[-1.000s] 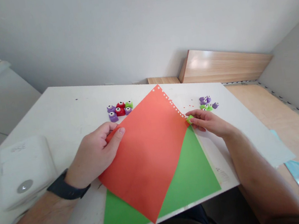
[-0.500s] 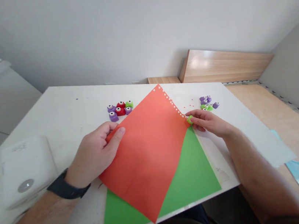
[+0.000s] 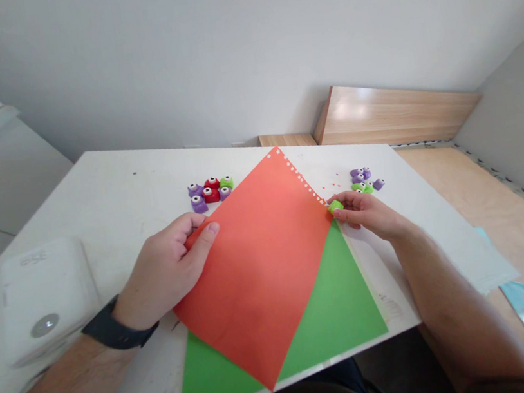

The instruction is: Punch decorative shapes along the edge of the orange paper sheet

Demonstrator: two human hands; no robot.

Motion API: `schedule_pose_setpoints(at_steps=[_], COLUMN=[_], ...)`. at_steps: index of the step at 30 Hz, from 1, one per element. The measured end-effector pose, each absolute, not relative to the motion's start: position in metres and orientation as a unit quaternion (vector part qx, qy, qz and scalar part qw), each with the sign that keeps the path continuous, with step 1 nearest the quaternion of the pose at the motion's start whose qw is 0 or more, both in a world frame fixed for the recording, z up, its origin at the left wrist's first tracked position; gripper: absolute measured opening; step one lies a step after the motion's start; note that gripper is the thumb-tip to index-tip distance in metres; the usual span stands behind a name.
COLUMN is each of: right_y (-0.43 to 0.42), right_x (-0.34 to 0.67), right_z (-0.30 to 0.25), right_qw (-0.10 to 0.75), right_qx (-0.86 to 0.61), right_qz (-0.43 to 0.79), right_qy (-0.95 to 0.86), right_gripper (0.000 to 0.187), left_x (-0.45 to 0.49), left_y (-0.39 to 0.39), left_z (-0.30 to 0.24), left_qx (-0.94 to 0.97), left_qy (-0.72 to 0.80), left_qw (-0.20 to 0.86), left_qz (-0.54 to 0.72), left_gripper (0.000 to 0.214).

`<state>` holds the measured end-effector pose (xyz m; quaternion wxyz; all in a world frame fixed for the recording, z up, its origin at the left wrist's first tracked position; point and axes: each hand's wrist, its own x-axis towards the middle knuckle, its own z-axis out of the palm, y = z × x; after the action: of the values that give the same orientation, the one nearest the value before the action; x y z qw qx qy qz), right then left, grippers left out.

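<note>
Orange sheet (image 3: 261,261) — left edge pinched between thumb and fingers of left hand (image 3: 174,267); right hand (image 3: 366,209) grips green punch (image 3: 335,206) in its fingertips — at sheet's right corner

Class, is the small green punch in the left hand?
No, the right hand holds the small green punch at the edge of the red sheet, which the left hand grips.

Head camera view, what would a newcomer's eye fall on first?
Probably the big orange sheet at the centre, held at its left edge by the left hand and overlapping a green sheet. Then the row of holes along its upper right edge, ending near the lime punch in the right hand.
</note>
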<state>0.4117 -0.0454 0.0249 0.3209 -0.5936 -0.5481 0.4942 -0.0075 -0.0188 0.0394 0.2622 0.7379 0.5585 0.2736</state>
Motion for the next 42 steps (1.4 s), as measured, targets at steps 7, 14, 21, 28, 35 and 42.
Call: schedule_pose_setpoints(at_steps=[7,14,21,28,35,42], right_y=[-0.046,-0.045,-0.045,-0.046,-0.043,-0.039], right_x=[0.411,0.411,0.405,0.399,0.390,0.389], right_z=[0.027,0.023,0.026,0.027,0.028,0.023], right_qw=[0.314,0.321,0.339,0.339,0.349,0.376], right_qx=[-0.574,-0.577,-0.570,-0.572,-0.589,-0.590], right_qz=[0.507,0.507,0.505,0.494,0.469,0.460], right_qy=[-0.561,-0.553,-0.553,-0.561,-0.557,-0.548], right_gripper=[0.048,0.051,0.048,0.045,0.042,0.037], left_x=[-0.007,-0.007,-0.006,-0.006,-0.007,-0.006], left_y=[-0.019,-0.019,-0.020,-0.020,-0.020,-0.019], left_z=[0.039,0.040,0.039,0.041,0.040,0.039], left_qx=[0.736,0.735,0.729,0.727,0.733,0.738], left_qy=[0.563,0.562,0.565,0.571,0.564,0.559], left_qw=[0.258,0.258,0.268,0.269,0.266,0.260], left_qz=[0.273,0.279,0.278,0.270,0.270,0.273], left_gripper=[0.031,0.031,0.031,0.033,0.031,0.032])
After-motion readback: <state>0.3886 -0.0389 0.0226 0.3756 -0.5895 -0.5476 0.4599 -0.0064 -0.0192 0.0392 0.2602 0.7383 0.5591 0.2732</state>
